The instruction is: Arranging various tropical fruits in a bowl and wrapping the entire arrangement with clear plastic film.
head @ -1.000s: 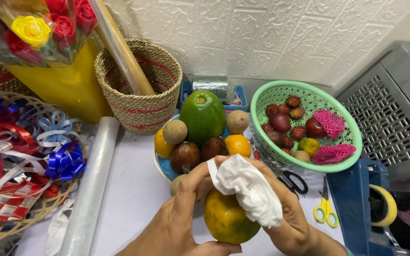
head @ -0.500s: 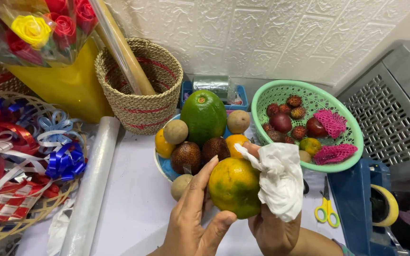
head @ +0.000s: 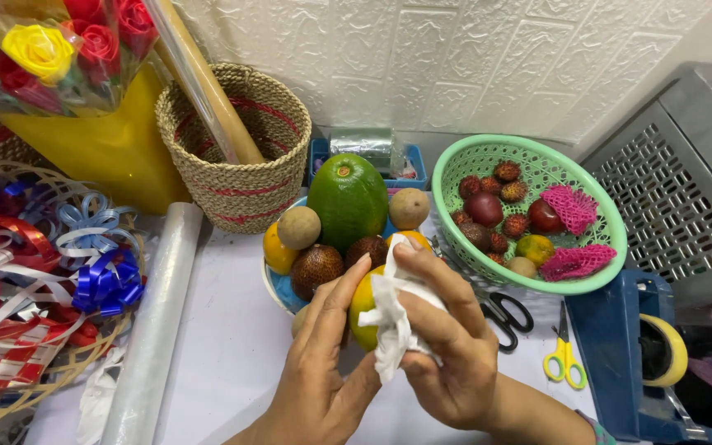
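Both hands are low centre, over the white tabletop (head: 232, 363). Left hand (head: 323, 371) cups the orange-green fruit (head: 363, 306) from its left side, fingers extended up along it, loosely curled. Right hand (head: 447, 346) is closed around a crumpled white cloth (head: 393, 325), pressing it against the fruit's right face. Fruit sits between the two palms, just in front of the blue fruit bowl (head: 278, 288) holding a big green fruit (head: 348, 202) and brown ones. Green plastic basket (head: 529, 214) sits right of it, black scissors (head: 504, 317) just beside the right hand, woven basket (head: 241, 148) behind left.
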